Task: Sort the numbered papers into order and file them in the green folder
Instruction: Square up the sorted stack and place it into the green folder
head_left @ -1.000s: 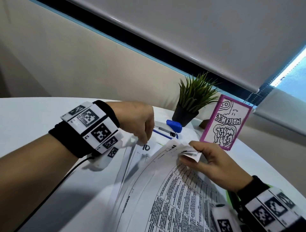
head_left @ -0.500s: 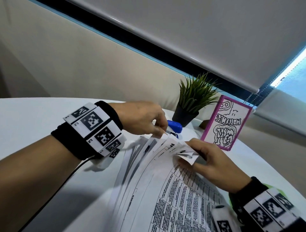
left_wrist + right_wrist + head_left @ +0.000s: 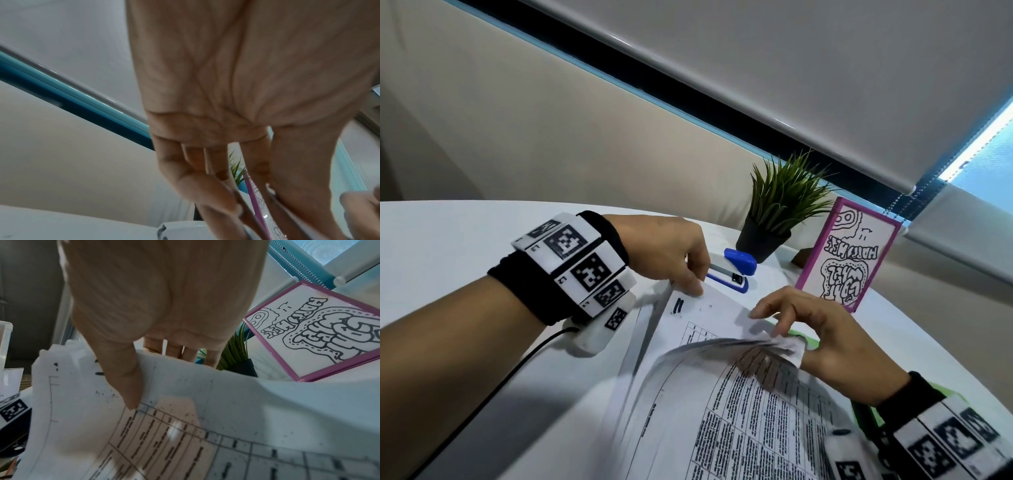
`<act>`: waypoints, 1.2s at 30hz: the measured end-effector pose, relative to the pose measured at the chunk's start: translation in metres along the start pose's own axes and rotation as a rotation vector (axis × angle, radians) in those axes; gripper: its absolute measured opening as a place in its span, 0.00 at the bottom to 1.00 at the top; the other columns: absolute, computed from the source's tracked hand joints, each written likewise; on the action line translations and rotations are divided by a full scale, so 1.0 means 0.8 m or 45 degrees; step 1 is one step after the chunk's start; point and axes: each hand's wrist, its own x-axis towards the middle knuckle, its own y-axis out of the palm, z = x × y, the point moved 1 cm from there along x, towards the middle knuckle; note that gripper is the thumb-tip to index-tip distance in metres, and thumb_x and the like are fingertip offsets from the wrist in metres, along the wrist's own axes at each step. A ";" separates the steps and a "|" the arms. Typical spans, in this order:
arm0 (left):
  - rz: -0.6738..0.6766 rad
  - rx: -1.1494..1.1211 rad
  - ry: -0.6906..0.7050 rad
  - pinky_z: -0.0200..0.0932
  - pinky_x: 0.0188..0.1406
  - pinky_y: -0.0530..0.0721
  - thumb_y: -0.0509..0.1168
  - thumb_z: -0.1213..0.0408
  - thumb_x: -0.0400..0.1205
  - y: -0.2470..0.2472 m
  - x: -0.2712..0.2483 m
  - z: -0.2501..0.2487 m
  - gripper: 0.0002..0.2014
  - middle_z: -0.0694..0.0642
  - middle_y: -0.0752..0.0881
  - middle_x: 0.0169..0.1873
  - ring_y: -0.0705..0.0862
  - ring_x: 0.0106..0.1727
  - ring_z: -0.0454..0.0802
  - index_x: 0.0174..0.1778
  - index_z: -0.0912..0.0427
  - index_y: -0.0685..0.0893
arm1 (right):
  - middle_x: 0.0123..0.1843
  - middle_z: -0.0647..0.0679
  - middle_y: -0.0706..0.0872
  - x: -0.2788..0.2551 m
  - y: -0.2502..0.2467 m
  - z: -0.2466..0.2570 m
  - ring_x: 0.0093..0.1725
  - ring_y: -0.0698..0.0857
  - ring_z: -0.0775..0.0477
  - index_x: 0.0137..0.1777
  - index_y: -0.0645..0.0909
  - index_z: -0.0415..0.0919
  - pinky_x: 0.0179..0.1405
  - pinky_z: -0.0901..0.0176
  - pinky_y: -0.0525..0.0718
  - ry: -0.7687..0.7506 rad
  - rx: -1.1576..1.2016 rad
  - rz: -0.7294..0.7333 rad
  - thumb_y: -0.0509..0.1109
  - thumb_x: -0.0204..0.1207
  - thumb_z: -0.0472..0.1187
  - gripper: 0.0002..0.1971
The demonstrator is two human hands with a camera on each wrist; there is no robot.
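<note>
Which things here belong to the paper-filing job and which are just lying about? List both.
Belonging to the job:
papers, bent up by the right hand
sheet pinched by the left hand
green folder, mostly hidden under the papers

Lying about:
blue stapler
potted plant
pink-framed drawing

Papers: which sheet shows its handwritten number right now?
The flat sheet under the left hand, dark number at its corner. The right hand curls the other sheets back, hiding their corners.

Papers [image 3: 739, 428] hide most of the green folder [image 3: 804, 337].
</note>
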 end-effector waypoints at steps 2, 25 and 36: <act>-0.029 -0.045 0.042 0.39 0.40 0.82 0.72 0.48 0.77 0.000 0.001 0.001 0.11 0.46 0.86 0.40 0.85 0.44 0.44 0.39 0.51 0.87 | 0.65 0.55 0.86 0.000 0.000 0.004 0.69 0.82 0.53 0.35 0.81 0.39 0.68 0.60 0.77 0.014 0.000 0.003 0.81 0.68 0.34 0.10; -0.003 -0.249 -0.160 0.41 0.33 0.74 0.54 0.39 0.85 0.011 0.002 -0.006 0.27 0.51 0.71 0.21 0.75 0.23 0.48 0.28 0.56 0.66 | 0.57 0.54 0.91 -0.008 -0.003 0.005 0.65 0.86 0.53 0.35 0.77 0.38 0.66 0.53 0.80 0.083 0.130 -0.069 0.80 0.68 0.34 0.12; -0.037 -0.835 -0.104 0.38 0.23 0.65 0.57 0.35 0.81 0.020 0.009 -0.016 0.30 0.53 0.67 0.22 0.65 0.23 0.50 0.20 0.53 0.69 | 0.59 0.53 0.90 -0.010 -0.002 0.005 0.66 0.85 0.50 0.32 0.76 0.37 0.66 0.54 0.80 -0.053 0.136 -0.156 0.80 0.67 0.32 0.14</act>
